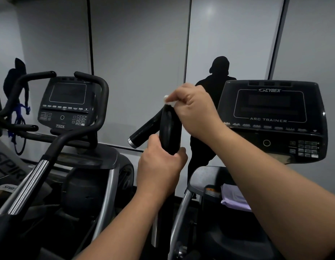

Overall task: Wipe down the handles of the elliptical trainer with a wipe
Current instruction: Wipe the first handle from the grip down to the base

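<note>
A black padded handle (169, 131) of the elliptical trainer rises in the middle of the view, with a short side grip (144, 131) branching left that ends in a silver cap. My left hand (160, 167) is wrapped around the handle's lower part. My right hand (195, 111) sits at the handle's top and pinches a small white wipe (169, 101) against the tip. The trainer's console (271, 121), marked Cybex Arc Trainer, stands to the right.
A second trainer with a console (66, 102) and curved black handlebars (95, 94) stands on the left. Its chrome-ribbed arm (34, 182) crosses the lower left. A white paper (234, 198) lies on the right machine's shroud. A mirrored wall ahead reflects a dark figure (218, 79).
</note>
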Motion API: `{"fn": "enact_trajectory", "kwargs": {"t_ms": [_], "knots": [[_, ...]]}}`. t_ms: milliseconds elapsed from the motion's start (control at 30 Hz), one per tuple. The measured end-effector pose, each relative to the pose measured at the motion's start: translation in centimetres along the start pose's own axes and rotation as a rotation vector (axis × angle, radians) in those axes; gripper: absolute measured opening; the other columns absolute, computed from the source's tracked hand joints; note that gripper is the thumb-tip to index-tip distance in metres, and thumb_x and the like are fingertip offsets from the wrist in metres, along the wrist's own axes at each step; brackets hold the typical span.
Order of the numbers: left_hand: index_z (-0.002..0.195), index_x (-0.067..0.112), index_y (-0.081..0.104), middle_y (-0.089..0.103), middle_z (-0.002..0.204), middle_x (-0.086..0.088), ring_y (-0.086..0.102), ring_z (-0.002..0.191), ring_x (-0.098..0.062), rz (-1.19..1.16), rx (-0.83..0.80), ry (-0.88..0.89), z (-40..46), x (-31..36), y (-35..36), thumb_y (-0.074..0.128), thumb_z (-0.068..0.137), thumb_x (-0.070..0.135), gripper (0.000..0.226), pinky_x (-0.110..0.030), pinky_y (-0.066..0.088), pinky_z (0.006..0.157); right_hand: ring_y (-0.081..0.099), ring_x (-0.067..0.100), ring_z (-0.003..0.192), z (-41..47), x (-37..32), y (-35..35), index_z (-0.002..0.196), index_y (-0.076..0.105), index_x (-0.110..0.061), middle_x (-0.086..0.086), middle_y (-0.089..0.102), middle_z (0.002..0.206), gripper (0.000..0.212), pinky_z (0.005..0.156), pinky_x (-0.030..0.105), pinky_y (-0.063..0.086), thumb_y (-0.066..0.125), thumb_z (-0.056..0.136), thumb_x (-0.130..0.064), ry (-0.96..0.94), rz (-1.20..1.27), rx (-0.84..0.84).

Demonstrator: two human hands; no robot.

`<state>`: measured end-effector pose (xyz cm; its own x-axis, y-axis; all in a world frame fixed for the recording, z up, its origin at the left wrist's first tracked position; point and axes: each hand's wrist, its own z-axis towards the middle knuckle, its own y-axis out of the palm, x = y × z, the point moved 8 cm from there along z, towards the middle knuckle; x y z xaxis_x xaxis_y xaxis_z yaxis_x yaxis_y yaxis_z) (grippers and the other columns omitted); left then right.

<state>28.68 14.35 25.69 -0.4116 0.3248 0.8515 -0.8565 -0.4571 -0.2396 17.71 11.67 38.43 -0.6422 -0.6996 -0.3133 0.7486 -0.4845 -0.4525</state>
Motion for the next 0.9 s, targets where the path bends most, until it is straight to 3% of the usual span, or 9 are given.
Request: {"fn": "enact_trajectory", "kwargs": {"t_ms": [67,167,300,367,533,633,700,767,900], "knots": [[0.096,0.028,0.05,0.062,0.075,0.008,0.059,0.069,-0.011,-0.009,0.006,0.004,0.0,0.1,-0.1,0.07,0.079,0.039,0.028,-0.03,0.042,0.056,0.058,0.025,0.106,-0.4,0.0,0.2,0.095,0.079,-0.017,-0.003,0.072,0.102,0.027,0.096,0.037,0.047,0.055,0.089,-0.006,-0.041,0.03,-0.007],[0.094,0.029,0.049,0.06,0.074,0.009,0.057,0.067,-0.005,0.007,0.019,0.008,-0.1,0.2,-0.2,0.07,0.08,0.038,0.027,-0.025,0.037,0.053,0.067,0.025,0.096,0.2,1.7,-0.3,0.094,0.079,-0.013,0.0,0.074,0.099,0.028,0.09,0.045,0.053,0.054,0.086,-0.005,0.128,0.191,0.061],[0.093,0.029,0.049,0.061,0.076,0.009,0.059,0.07,-0.009,-0.006,0.013,0.001,0.0,0.2,-0.1,0.071,0.08,0.038,0.027,-0.029,0.041,0.056,0.067,0.025,0.099,-0.5,1.0,0.1,0.091,0.079,-0.015,-0.005,0.073,0.096,0.022,0.092,0.045,0.053,0.058,0.086,-0.011,0.043,0.16,0.096],[0.091,0.028,0.049,0.06,0.075,0.009,0.058,0.069,-0.007,-0.003,0.017,0.011,-0.1,0.3,-0.1,0.072,0.081,0.038,0.027,-0.027,0.039,0.055,0.071,0.023,0.097,-0.5,2.6,0.2,0.093,0.079,-0.012,0.0,0.076,0.099,0.017,0.093,0.046,0.055,0.063,0.088,-0.009,0.175,0.332,0.123],[0.087,0.03,0.048,0.06,0.074,0.009,0.058,0.067,-0.007,-0.006,0.024,0.001,-0.1,0.4,-0.2,0.072,0.081,0.036,0.025,-0.026,0.037,0.053,0.069,0.014,0.097,-1.0,2.8,0.5,0.087,0.079,-0.015,0.002,0.071,0.104,0.016,0.094,0.033,0.055,0.066,0.09,-0.007,0.219,0.401,0.19],[0.088,0.03,0.049,0.061,0.075,0.01,0.058,0.068,-0.005,-0.013,0.018,0.011,-0.2,0.4,-0.2,0.073,0.082,0.036,0.025,-0.025,0.038,0.054,0.067,0.012,0.08,-1.9,4.3,0.8,0.089,0.078,-0.013,0.012,0.07,0.106,0.014,0.082,0.036,0.06,0.066,0.093,-0.009,0.341,0.552,0.225],[0.089,0.03,0.05,0.061,0.074,0.01,0.058,0.067,-0.003,-0.024,0.013,0.009,-0.3,0.4,-0.2,0.073,0.082,0.036,0.025,-0.023,0.038,0.054,0.061,0.018,0.069,-1.9,4.7,1.0,0.089,0.076,-0.008,0.015,0.072,0.092,0.01,0.069,0.04,0.057,0.067,0.092,-0.006,0.395,0.651,0.211],[0.088,0.031,0.05,0.06,0.073,0.01,0.057,0.065,-0.003,-0.027,0.014,0.006,-0.3,0.3,-0.2,0.073,0.081,0.036,0.025,-0.021,0.037,0.053,0.056,0.016,0.063,-2.0,4.9,1.3,0.091,0.072,-0.005,0.013,0.067,0.08,0.004,0.059,0.031,0.05,0.068,0.092,-0.005,0.414,0.736,0.208],[0.087,0.031,0.049,0.059,0.071,0.011,0.057,0.065,0.005,-0.028,0.016,0.013,-0.2,0.2,-0.2,0.074,0.081,0.037,0.026,-0.013,0.034,0.047,0.055,0.007,0.049,-2.5,6.3,2.2,0.099,0.063,-0.003,0.001,0.058,0.063,0.004,0.054,0.024,0.047,0.064,0.095,-0.003,0.497,0.788,0.177]]}}
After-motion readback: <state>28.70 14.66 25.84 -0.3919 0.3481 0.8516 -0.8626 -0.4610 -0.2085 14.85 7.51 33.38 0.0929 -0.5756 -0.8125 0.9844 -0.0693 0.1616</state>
